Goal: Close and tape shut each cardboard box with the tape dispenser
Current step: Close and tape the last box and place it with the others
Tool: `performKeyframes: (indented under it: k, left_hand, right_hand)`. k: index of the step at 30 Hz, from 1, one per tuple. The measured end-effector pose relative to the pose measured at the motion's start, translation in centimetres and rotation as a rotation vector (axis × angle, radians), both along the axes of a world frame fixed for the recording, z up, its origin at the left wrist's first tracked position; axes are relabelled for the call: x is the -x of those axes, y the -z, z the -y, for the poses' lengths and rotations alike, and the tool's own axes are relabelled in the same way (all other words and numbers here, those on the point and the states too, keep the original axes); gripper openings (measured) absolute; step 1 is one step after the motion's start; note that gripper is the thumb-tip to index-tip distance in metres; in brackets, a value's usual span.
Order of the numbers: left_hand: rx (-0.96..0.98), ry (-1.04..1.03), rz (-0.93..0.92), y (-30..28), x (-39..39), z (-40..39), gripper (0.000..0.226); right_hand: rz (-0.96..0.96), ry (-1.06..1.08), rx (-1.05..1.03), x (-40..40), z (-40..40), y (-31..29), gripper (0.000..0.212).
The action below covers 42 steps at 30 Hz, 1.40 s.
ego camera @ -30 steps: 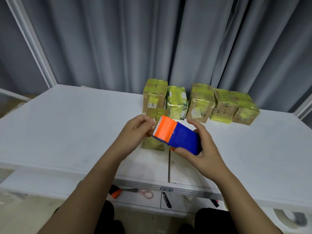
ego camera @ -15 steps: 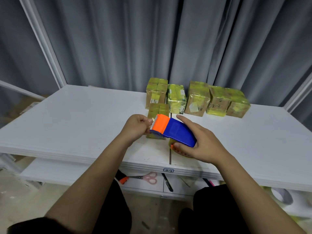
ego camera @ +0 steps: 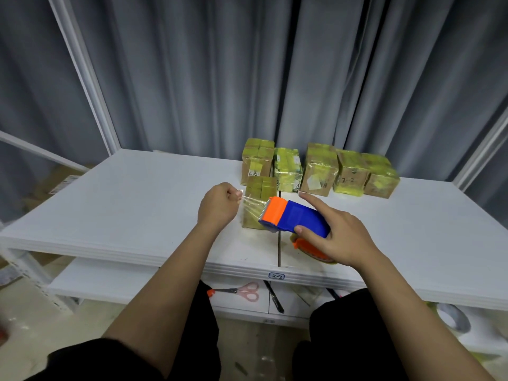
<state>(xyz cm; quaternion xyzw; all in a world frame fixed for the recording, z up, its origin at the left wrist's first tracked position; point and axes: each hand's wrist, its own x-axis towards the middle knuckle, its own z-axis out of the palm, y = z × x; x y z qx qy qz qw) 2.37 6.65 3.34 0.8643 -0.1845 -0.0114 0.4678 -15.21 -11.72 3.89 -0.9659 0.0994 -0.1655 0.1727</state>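
Scissors (ego camera: 238, 291) lie on the low shelf. Above, the right hand (ego camera: 339, 233) grips the tape dispenser (ego camera: 294, 218); the left hand (ego camera: 218, 204) pinches clear tape (ego camera: 251, 206) stretched over the nearest box (ego camera: 259, 199) on the table (ego camera: 123, 204). More boxes (ego camera: 320, 170) line the curtain.

white table (ego camera: 115, 210), six taped boxes (ego camera: 319, 171)
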Motion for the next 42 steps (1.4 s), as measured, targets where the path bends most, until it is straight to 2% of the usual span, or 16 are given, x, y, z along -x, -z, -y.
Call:
performKeyframes:
  k: [7,10,12,15,19,25,35,42]
  left_hand:
    - [-0.031,-0.047,-0.013,1.2,-0.8,0.6,0.022]
    - [-0.074,-0.128,0.030,1.2,-1.5,0.2,0.020]
    - [-0.072,-0.072,0.029,1.3,-2.2,0.1,0.018]
    - [0.026,0.027,-0.020,1.3,-2.9,0.4,0.017]
    - [0.168,0.048,-0.169,1.6,-3.2,1.1,0.017]
    - [0.176,0.000,-0.180,3.3,-4.2,2.2,0.027]
    - [0.165,-0.066,-0.217,6.1,-6.1,2.8,0.025]
    - [0.187,-0.073,-0.224,6.4,-6.8,3.1,0.027]
  right_hand:
    - [-0.069,-0.010,-0.132,-0.2,1.6,-0.2,0.065]
    - [-0.052,0.003,-0.135,-0.1,1.8,0.0,0.063]
    - [-0.061,0.026,-0.105,-0.1,2.0,0.4,0.063]
    - [-0.058,0.064,-0.104,-0.6,2.5,0.9,0.062]
    - [-0.023,0.189,-0.192,-2.2,3.3,0.9,0.051]
    - [0.060,0.325,-0.036,-5.3,3.5,-0.2,0.049]
    - [-0.065,0.338,0.086,-9.1,4.4,-0.4,0.055]
    - [-0.123,0.318,0.057,-10.0,5.0,-0.8,0.055]
